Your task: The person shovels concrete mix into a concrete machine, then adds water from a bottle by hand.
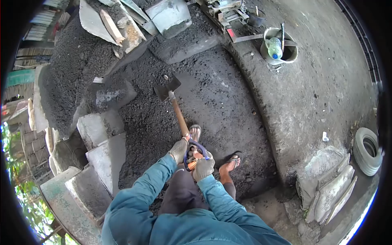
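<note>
A shovel with a wooden shaft (pixel 179 115) points away from me, its dark metal blade (pixel 167 88) resting at the dark, crumbly material (pixel 141 108). My left hand (pixel 178 151), in a pale glove, is closed around the lower shaft where it meets the handle. On the right side of the blue-and-orange handle (pixel 191 164), my right hand (pixel 203 166), also gloved, is closed on the grip. Both hands are in front of my body, above my sandalled feet.
Concrete slabs (pixel 108 157) line the left side, with a heap of dark material (pixel 69 69) behind. A raised ledge (pixel 261 98) runs along the right. Beyond it are a bucket (pixel 267 51) holding a plastic bottle (pixel 275 48), a tire (pixel 363 153) and stacked sacks (pixel 335 192).
</note>
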The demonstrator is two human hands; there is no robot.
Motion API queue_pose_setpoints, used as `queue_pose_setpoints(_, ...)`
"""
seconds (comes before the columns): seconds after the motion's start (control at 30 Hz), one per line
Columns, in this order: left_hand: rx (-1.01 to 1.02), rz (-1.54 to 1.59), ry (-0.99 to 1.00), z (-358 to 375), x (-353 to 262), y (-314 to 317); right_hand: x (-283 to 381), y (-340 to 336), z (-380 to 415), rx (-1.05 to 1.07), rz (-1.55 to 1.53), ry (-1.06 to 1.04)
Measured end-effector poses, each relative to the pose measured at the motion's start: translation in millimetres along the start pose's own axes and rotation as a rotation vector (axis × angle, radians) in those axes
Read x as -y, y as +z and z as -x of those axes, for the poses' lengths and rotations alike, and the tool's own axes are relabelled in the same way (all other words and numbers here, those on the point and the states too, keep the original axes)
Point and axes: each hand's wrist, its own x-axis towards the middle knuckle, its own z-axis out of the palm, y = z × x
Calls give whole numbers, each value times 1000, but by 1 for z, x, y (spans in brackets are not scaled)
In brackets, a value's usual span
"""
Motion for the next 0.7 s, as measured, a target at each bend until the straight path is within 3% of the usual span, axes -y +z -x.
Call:
queue_pose_setpoints(0.07,-28,-297,-62,-10,-36,-19,1,36,-18,121,-35,0)
queue_pose_setpoints(0.1,-57,-300,-77,-22,-62,-24,1,57,-35,182,-55,-2)
queue_pose_setpoints(0.13,-79,-309,-85,-39,-93,-26,-7,84,-59,189,-11,-85)
queue_pose_setpoints(0.2,-107,-393,81,-112,-140,-71,-71,120,-164,131,220,-299)
queue_pose_setpoints(0.27,-139,-370,-18,-130,-170,-67,-81,121,-209,135,35,-121)
queue_pose_setpoints(0.3,-217,-378,-47,-169,-150,-72,-79,113,-232,143,-54,-38)
queue_pose_setpoints(0.33,-320,-606,143,-271,-107,-133,-92,65,-254,223,-60,39)
queue_pose_setpoints(0.37,-411,-833,230,-222,-83,-103,-82,34,-256,160,323,-77)
queue_pose_setpoints(0.4,-471,-955,93,-197,-72,-81,-98,13,-280,81,244,-76)
queue_pose_setpoints(0.53,-197,-625,-127,-183,-31,-110,-119,-57,-288,280,219,68)
queue_pose_setpoints(0.57,-196,-546,-140,-187,-26,-120,-109,-53,-250,214,133,9)
queue_pose_setpoints(0.63,-207,-301,-142,-210,-13,-146,-109,-75,-200,225,85,-60)
queue_pose_setpoints(0.7,-193,6,-19,-225,-4,-142,-112,-112,-160,203,64,-67)
